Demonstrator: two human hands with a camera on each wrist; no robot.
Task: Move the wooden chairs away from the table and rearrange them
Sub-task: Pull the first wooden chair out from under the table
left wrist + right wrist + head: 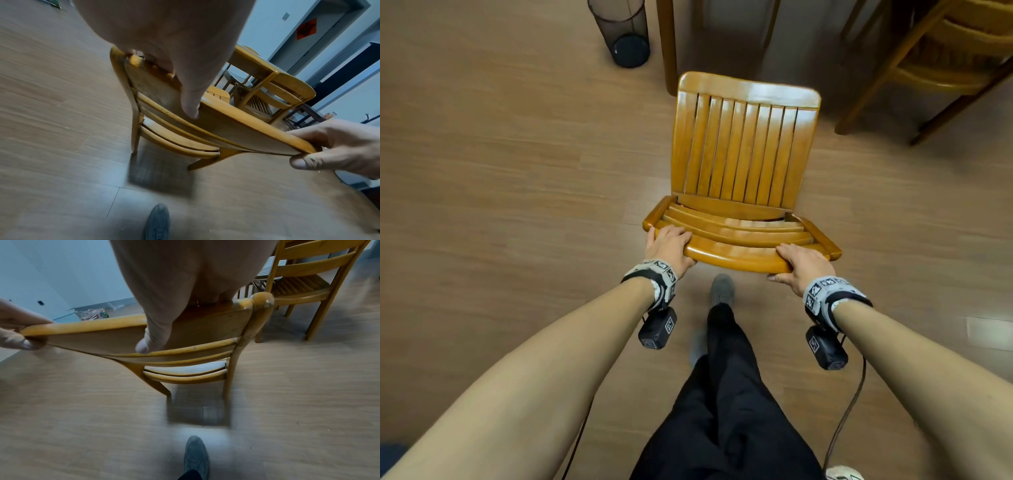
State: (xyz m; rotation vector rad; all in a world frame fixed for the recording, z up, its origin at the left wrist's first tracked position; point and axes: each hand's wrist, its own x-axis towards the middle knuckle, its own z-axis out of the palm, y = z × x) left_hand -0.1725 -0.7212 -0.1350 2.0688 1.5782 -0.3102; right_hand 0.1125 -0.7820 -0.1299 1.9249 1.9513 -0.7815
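Note:
A honey-coloured wooden chair point(739, 150) with a slatted seat stands on the floor in front of me, its back toward me. My left hand point(669, 245) grips the left end of the top back rail point(736, 255), fingers over the top and thumb behind. My right hand point(803, 263) grips the right end the same way. In the left wrist view the left thumb point(191, 104) presses the rail's rear face, and the right hand point(337, 146) pinches its far end. The right wrist view shows the rail point(102, 331) between both hands. The table leg point(667, 48) stands just beyond the chair.
A second wooden chair point(941, 65) stands at the upper right by the table. A black mesh bin point(625, 31) sits on the floor at the upper left. My shoe point(722, 289) is directly behind the chair. Wooden floor stretches out to the left and right.

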